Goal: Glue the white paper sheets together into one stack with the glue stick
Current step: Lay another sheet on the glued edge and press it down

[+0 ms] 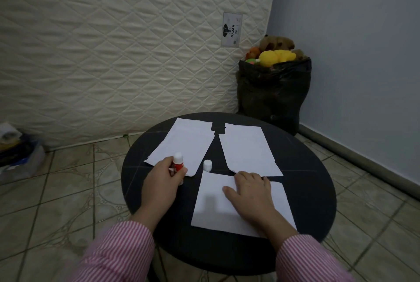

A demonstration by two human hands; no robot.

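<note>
White paper sheets lie in three places on a round black table (302, 236): one at the far left (186, 143), one at the far right (246, 147), and a near sheet (211, 211) at the front. My left hand (160, 181) grips a red and white glue stick (178, 163) upright at the near corner of the left sheet. Its white cap (207, 165) stands on the table between the sheets. My right hand (250, 195) rests flat on the near sheet, fingers spread.
A quilted mattress (113, 54) leans against the wall behind the table. A black bag (272, 93) full of plush toys stands in the corner at the right. A plastic box (20, 156) sits on the tiled floor at the left.
</note>
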